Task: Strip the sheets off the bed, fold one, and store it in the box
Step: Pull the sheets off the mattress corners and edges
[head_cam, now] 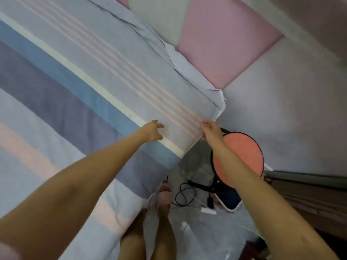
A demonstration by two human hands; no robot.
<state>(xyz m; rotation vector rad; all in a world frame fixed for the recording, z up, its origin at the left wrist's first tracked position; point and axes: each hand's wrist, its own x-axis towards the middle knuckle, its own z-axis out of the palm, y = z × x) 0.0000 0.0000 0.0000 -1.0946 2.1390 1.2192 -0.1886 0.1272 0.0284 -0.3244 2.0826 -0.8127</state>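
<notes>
A striped sheet [78, 76] in pale blue, dark blue, cream and pink covers the bed and fills the left of the view. Its corner [216, 111] sits against the padded headboard. My left hand [153, 131] rests on the sheet near the bed's edge, fingers curled onto the fabric. My right hand [211, 131] pinches the sheet's edge just below that corner. No box shows in this view.
A pink and white padded headboard [225, 45] runs along the top right. A round stool with a coral seat [244, 156] stands beside the bed, under my right arm. Black cables [185, 196] and clear plastic lie on the floor by my feet.
</notes>
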